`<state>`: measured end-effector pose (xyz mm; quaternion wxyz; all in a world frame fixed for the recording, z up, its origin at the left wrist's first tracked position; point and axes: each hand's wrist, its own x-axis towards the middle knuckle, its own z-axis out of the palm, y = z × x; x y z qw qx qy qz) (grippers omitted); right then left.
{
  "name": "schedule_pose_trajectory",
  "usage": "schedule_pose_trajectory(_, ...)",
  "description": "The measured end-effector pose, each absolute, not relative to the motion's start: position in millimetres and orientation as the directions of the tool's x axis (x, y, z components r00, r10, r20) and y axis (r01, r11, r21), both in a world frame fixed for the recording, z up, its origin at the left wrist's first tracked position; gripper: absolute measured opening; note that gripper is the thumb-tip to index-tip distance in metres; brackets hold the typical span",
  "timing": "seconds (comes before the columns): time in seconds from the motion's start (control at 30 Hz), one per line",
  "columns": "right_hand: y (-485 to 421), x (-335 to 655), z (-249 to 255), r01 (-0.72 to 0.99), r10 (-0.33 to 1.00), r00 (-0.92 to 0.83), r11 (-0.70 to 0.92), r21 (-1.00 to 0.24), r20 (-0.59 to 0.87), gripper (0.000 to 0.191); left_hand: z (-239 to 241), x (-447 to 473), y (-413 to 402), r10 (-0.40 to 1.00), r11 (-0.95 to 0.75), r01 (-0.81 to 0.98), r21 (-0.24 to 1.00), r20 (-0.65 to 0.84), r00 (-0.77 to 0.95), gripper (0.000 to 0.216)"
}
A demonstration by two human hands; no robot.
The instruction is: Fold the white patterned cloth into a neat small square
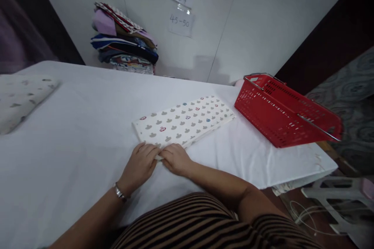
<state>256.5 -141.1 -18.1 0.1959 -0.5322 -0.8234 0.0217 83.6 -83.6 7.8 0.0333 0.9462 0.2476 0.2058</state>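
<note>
A folded white cloth [187,120] printed with grey, red and blue mushroom-like shapes lies slantwise on the white-covered table [96,132]. At its near left corner, my left hand [140,165] grips the edge with bent fingers; a silver watch is on that wrist. Close beside it, my right hand [177,159] is closed on the same near edge. The fingertips of both hands almost meet, and my thumbs are partly hidden. A second white printed cloth [23,97] rests at the far left of the table, cut off by the picture's edge.
On the right of the table stands a red plastic basket [271,113] with metal handles. A stack of folded fabrics [125,42] rises behind the table, against the wall with paper signs [181,19]. A grey plastic stool [336,194] and white cables are at lower right.
</note>
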Motion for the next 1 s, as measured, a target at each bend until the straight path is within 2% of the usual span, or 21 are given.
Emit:
schedule_pose_trajectory(0.17,-143.1,263.1,-14.3,0.831,0.864,-0.379,0.475,-0.289,0.331,0.027,0.7,80.1,-84.5,0.484,-0.873,0.459,0.165,0.405,0.776,0.017)
schedule_pose_trajectory(0.33,-147.8,299.0,-9.0,0.781,0.836,-0.388,0.522,-0.343,0.389,0.028,-1.3,78.1,-80.9,0.470,-0.880,0.449,0.155,0.426,0.773,0.017)
schedule_pose_trajectory(0.43,-150.4,335.8,-9.4,0.810,0.852,-0.308,0.468,-0.353,0.423,0.028,-2.0,78.4,-79.8,0.464,-0.883,0.444,0.154,0.439,0.770,0.016)
schedule_pose_trajectory(0.7,-149.8,437.6,-11.6,0.927,0.896,-0.020,0.182,-0.327,0.444,0.030,-5.0,79.7,-77.7,0.443,-0.892,0.425,0.155,0.489,0.752,0.014)
schedule_pose_trajectory(1.0,-97.0,459.1,13.1,0.928,0.962,0.022,0.082,-0.363,0.273,0.032,11.6,77.1,-81.3,0.438,-0.898,0.378,0.225,0.389,0.810,0.013)
